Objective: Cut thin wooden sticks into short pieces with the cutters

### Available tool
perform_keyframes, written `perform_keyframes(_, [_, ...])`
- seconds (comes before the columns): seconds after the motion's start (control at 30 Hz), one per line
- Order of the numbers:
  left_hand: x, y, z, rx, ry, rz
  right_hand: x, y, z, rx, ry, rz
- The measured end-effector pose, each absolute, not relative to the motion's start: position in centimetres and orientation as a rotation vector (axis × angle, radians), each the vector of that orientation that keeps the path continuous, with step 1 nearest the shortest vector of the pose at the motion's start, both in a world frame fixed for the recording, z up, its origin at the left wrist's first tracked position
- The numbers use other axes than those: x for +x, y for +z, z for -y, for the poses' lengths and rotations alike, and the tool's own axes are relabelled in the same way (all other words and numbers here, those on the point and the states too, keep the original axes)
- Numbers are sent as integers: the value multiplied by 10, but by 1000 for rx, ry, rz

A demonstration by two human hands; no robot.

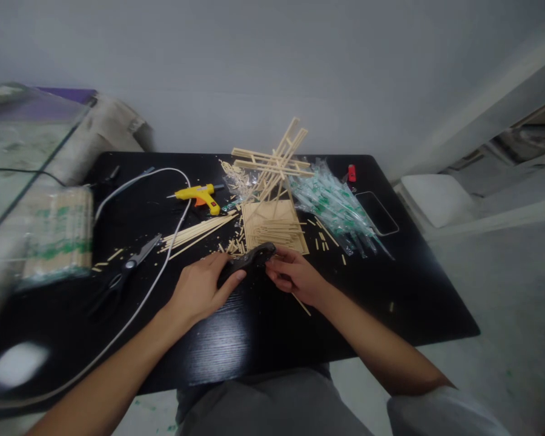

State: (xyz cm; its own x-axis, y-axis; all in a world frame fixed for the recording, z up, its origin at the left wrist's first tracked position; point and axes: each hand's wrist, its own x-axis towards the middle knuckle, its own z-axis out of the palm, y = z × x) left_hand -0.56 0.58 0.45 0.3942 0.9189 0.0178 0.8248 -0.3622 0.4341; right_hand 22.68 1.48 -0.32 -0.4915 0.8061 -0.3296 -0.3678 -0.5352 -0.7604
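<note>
My left hand (pixel 202 281) is closed on a dark, curved hand tool (pixel 247 259); its exact kind is unclear. Beside the tool's right end, my right hand (pixel 295 272) pinches a thin wooden stick (pixel 302 306), whose lower end slants out below the palm. Just beyond both hands lies a square base of wooden sticks (pixel 295 209), with a loose pile of sticks (pixel 277 233) on it. A cross-shaped stick frame (pixel 272 162) like windmill blades rises behind. Short cut pieces are scattered around the base.
A yellow glue gun (pixel 197 195), long loose sticks (pixel 195 234) and black scissors (pixel 122 275) lie left. A white cable (pixel 157 275) curves across the black table (pixel 367 315). Plastic wrappers (pixel 331 200), a phone-like slab (pixel 376 213) and a red item (pixel 352 173) lie right; packaged sticks (pixel 59 233) sit far left.
</note>
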Motion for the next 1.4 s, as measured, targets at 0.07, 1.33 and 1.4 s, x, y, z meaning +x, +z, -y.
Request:
perform_keyframes(0.07, [-6,4,-6,2298,381,-1498,227,-3,-15,-887,2073,815])
perform_keyframes(1.33, [-8,6,-3,2345,524,-1403,227,-1,-16,-883,2022,896])
perform_keyframes(1.4, [-8,6,-3,2348,523,-1395,227,-2,-16,-875,2020,892])
